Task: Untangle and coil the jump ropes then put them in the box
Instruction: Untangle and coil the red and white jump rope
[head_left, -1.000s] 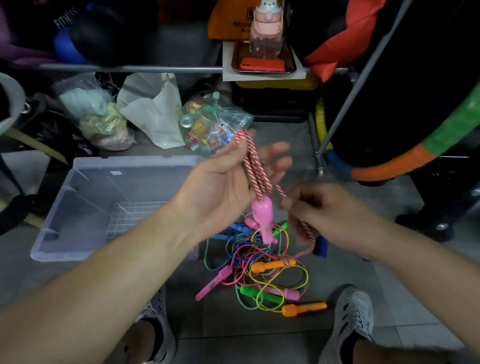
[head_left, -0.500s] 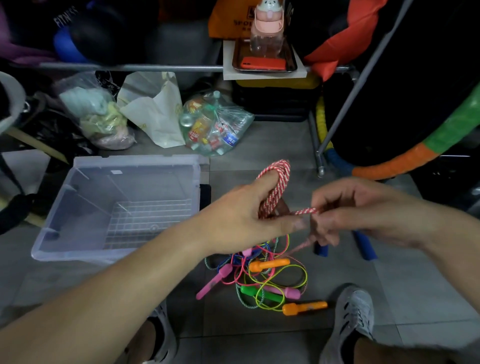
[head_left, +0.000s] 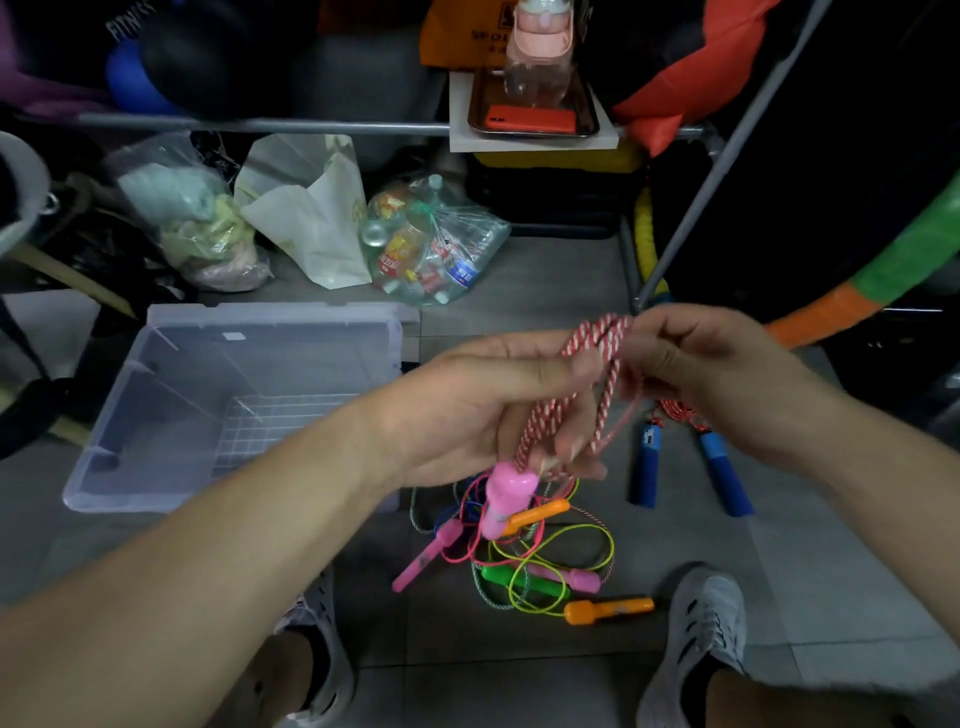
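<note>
Head view: my left hand (head_left: 483, 410) grips the gathered loops of the red-and-white twisted cord jump rope (head_left: 602, 338) over the floor, its pink plastic handle (head_left: 506, 496) dangling beneath, and my right hand (head_left: 711, 364) pinches the loop tops. I judge the cord light, soft and floppy — best held round the whole bundle — with the clear plastic box (head_left: 156, 364) near on my left.

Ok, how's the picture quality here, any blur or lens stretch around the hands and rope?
Head view: right hand motion-smeared, left hand sharper; the red-and-white rope they hold is readable; wide-angle lens stretches the forearms toward the lower corners; lighting dim, darkest at top.
</note>
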